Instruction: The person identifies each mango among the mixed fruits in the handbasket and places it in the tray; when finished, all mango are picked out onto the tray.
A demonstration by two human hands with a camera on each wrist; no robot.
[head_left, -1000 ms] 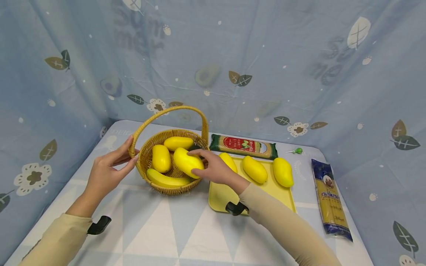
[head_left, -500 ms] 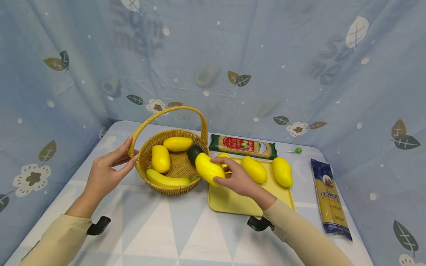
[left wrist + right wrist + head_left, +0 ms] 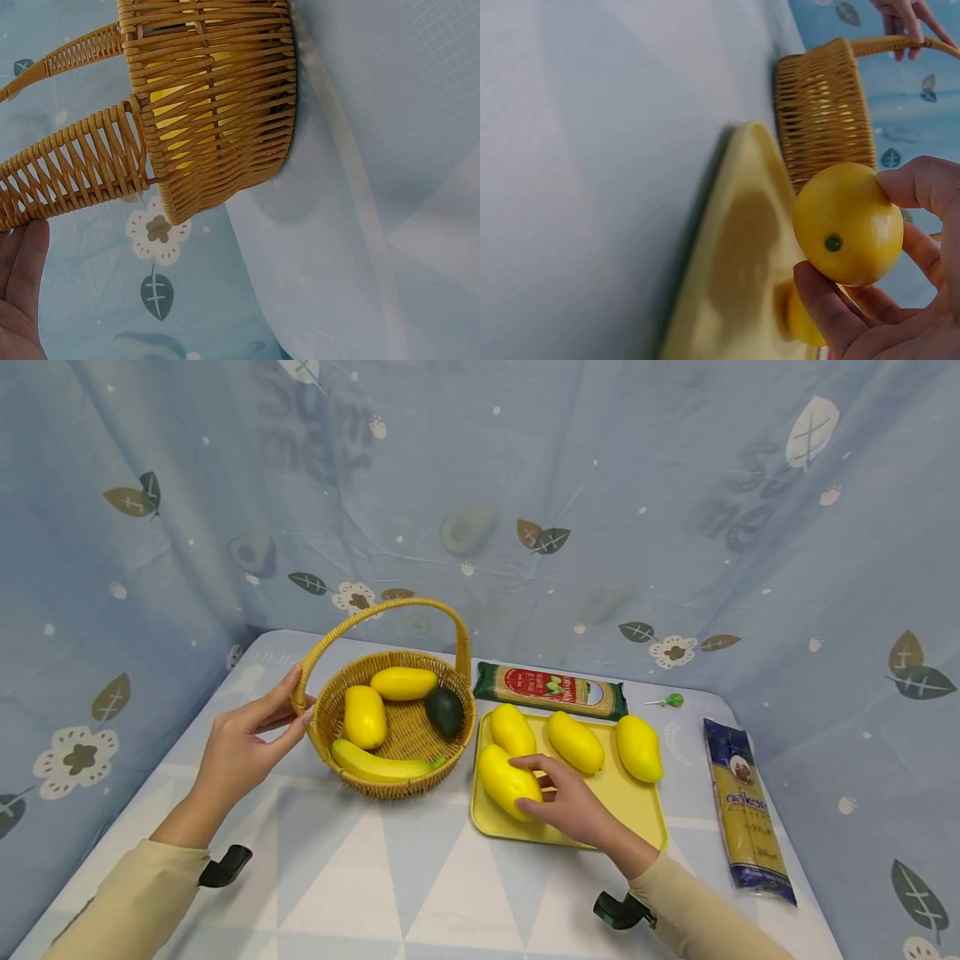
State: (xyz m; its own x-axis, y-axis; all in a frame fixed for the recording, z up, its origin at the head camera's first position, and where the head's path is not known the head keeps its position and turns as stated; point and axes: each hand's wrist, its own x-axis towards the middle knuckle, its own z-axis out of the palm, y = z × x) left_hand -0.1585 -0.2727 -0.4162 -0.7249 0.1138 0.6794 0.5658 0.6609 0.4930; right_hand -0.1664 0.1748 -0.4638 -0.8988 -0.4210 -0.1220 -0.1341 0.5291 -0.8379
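Observation:
A wicker basket (image 3: 397,789) stands at the left of the table, and my left hand (image 3: 243,752) pinches the lower left end of its arched handle (image 3: 67,165). Inside lie two mangoes, a banana (image 3: 382,766) and a dark green avocado (image 3: 445,712). My right hand (image 3: 566,797) grips a yellow mango (image 3: 507,781) between thumb and fingers, close over the left part of a yellow tray (image 3: 630,814). In the right wrist view this mango (image 3: 847,225) shows its green stem spot, with a shadow on the tray below. Three other mangoes lie along the tray's back.
Behind the tray lies a green pasta packet (image 3: 551,691), with a small green-headed lollipop (image 3: 672,700) to its right. A blue and yellow spaghetti packet (image 3: 748,810) lies along the right table edge. A patterned blue curtain (image 3: 480,485) surrounds the table.
My right hand has lifted the mango out of the basket and carried it right, over the tray. The avocado in the basket is now uncovered. My left hand has stayed at the handle.

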